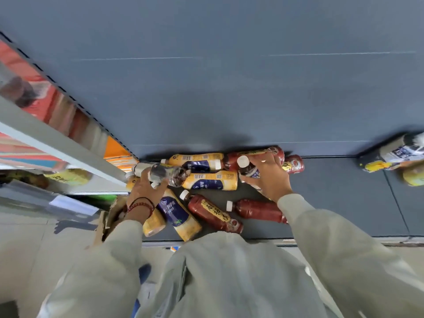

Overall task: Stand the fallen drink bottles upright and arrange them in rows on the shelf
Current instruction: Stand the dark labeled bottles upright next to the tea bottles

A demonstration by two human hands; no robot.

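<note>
On the dark grey shelf [332, 191], the left hand [146, 192] has its fingers curled round a clear plastic bottle [166, 173] held sideways. The right hand [268, 177] grips a white-capped brown bottle [247, 168]. Fallen yellow blue-labelled bottles [206, 162] and red-brown bottles [213, 212] crowd around both.

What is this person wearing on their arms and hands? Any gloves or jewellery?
No gloves. Both arms are in loose pale grey sleeves, the left sleeve and the right sleeve. The left hand has red beaded bracelets and a dark cord at its wrist; the right hand wears a thin ring.
</note>
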